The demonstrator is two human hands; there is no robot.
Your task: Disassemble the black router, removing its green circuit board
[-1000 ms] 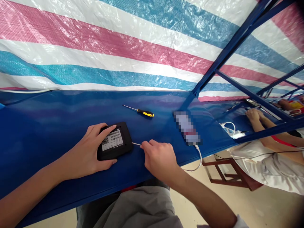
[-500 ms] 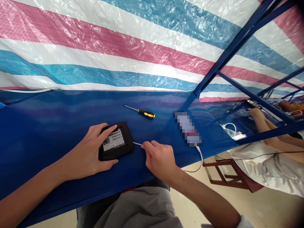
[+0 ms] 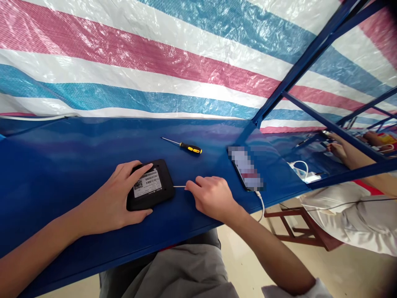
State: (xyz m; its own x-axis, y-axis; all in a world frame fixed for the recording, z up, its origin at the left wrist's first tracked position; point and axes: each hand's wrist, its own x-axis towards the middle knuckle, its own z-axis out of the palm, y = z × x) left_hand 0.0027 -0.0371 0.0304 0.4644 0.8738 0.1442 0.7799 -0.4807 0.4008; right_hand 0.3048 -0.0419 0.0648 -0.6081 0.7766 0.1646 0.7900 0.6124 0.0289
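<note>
A flat black device (image 3: 151, 185) with a white barcode label lies face down on the blue table (image 3: 62, 157). My left hand (image 3: 118, 198) is wrapped round its left side, thumb under and fingers over the top edge. My right hand (image 3: 212, 195) is closed in a pinch on a thin pale stick or pin (image 3: 179, 186), whose tip points at the device's right edge. A screwdriver (image 3: 185, 145) with a black and yellow handle lies loose on the table beyond both hands.
A phone (image 3: 246, 167) with a white cable lies to the right near the table edge. Blue metal frame bars (image 3: 279, 95) rise at the right. Another person's arms (image 3: 347, 155) work at the adjoining table. A wooden stool (image 3: 297, 227) stands below. A striped tarp hangs behind.
My right hand has turned and lifted slightly while keeping the thin stick at the device's right edge. The other person's hand has moved farther back. My left hand stays put.
</note>
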